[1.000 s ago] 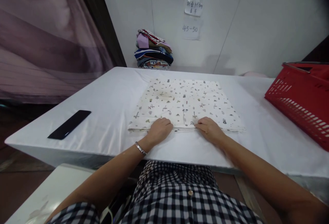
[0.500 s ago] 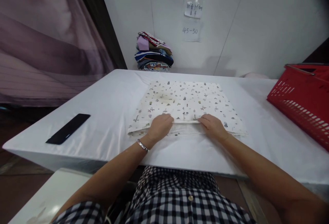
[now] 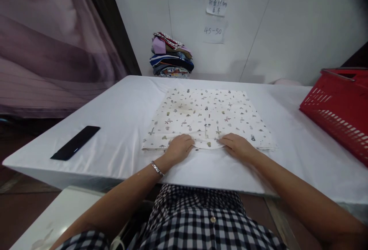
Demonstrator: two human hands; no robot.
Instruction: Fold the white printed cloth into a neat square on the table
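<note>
Both hands, left hand and right hand, fingers curled, pinching printed cloth at near table edge, keeping folded layers aligned.

Bare table lies between phone and red basket.

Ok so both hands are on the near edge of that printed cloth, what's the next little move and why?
Probably lift that near edge and carry it toward the far edge, folding the cloth in half. Both the left hand and right hand rest side by side on the near hem, fingers curled at it, and the cloth lies flat and squared on the table with bare table beyond it. Whether the fingers already pinch the hem is unclear.
</note>
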